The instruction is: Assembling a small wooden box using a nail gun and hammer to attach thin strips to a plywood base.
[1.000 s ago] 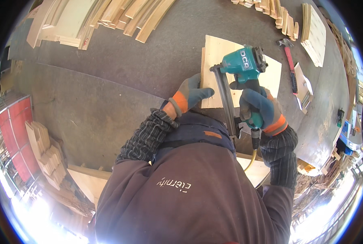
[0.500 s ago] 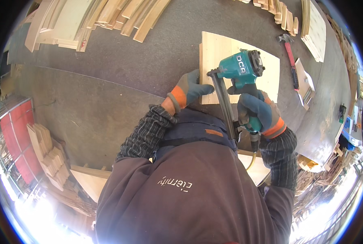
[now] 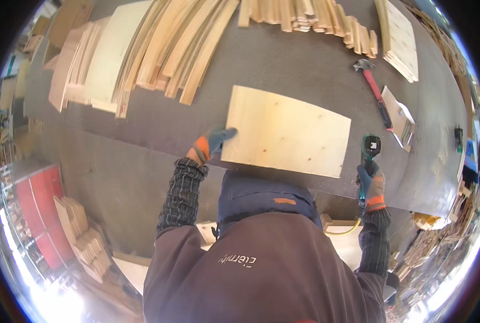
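Note:
A pale wooden panel (image 3: 283,134) with a few knots lies in front of me near the table's edge. My left hand (image 3: 210,145), in a blue and orange work glove, grips its left edge, with the thumb over the top face; the fingers underneath are hidden. To the right of the panel and apart from it, my right hand (image 3: 373,185), gloved alike, is wrapped round a green and black air nailer (image 3: 371,146). The nailer now shows mostly end-on, and a yellow hose (image 3: 347,230) runs below it.
A claw hammer (image 3: 377,94) with a red and black handle lies at the right, beside a small wooden piece (image 3: 399,116). Long wooden strips (image 3: 181,48) and short slats (image 3: 310,16) lie along the far side of the dark table (image 3: 159,129). More panels (image 3: 401,43) are stacked at the far right.
The air nailer has gone from above the panel to its right, in my right hand. The panel has turned and sits further left, and my left hand holds its left edge.

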Demonstrator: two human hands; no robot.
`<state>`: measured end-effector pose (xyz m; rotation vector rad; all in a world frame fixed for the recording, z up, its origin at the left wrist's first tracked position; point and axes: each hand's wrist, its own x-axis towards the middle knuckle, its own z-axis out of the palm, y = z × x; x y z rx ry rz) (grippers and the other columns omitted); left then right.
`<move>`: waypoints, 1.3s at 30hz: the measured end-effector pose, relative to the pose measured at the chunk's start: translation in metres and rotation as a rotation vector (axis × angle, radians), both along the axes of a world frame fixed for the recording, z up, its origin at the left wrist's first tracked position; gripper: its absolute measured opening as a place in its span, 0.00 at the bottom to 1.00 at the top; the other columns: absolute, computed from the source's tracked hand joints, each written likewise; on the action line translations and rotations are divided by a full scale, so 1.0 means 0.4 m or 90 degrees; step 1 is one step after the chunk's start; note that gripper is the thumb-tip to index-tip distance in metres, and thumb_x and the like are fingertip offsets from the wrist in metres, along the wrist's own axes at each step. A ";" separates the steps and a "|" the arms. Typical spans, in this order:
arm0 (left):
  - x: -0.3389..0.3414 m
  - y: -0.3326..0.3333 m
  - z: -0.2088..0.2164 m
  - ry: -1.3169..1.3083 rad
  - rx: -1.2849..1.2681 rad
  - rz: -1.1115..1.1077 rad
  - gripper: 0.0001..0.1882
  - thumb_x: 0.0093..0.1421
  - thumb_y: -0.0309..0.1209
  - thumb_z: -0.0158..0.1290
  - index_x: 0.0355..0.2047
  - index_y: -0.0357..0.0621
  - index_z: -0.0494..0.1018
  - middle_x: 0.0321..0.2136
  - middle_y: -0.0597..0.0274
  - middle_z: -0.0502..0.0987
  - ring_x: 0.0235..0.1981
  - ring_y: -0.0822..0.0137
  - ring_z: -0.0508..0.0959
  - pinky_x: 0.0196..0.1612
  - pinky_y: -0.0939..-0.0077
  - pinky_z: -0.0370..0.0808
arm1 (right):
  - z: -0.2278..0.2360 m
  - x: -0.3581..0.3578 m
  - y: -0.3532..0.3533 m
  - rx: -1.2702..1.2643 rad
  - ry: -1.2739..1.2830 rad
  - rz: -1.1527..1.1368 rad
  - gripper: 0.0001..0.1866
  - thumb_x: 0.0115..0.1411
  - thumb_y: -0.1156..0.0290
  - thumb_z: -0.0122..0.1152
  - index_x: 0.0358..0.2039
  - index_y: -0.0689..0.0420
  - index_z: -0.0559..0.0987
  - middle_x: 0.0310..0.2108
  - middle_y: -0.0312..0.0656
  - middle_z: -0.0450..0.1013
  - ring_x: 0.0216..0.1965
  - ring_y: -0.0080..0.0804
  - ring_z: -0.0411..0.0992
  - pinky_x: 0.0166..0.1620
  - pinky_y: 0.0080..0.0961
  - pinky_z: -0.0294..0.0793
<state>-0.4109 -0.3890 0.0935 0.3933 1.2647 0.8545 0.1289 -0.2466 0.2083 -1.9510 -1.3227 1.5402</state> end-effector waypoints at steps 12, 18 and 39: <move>0.087 0.317 0.178 0.884 0.112 -0.143 0.27 0.63 0.51 0.59 0.50 0.40 0.81 0.41 0.39 0.85 0.44 0.40 0.84 0.49 0.50 0.80 | -0.329 0.466 0.092 0.072 -0.746 0.246 0.29 0.68 0.64 0.58 0.68 0.54 0.69 0.42 0.55 0.83 0.42 0.58 0.82 0.44 0.50 0.80; 0.169 0.743 0.143 0.937 0.224 0.049 0.33 0.55 0.45 0.68 0.56 0.35 0.77 0.49 0.37 0.83 0.50 0.41 0.83 0.53 0.54 0.79 | -0.381 0.408 0.117 0.101 -0.615 0.194 0.41 0.67 0.75 0.53 0.78 0.51 0.50 0.51 0.54 0.81 0.48 0.56 0.81 0.48 0.50 0.80; 0.402 0.695 0.249 -0.108 0.220 0.080 0.17 0.74 0.34 0.51 0.55 0.34 0.74 0.45 0.50 0.82 0.37 0.58 0.85 0.41 0.62 0.86 | -0.164 0.302 0.157 0.352 -0.509 0.204 0.33 0.66 0.64 0.65 0.69 0.58 0.69 0.57 0.53 0.77 0.52 0.51 0.78 0.53 0.43 0.79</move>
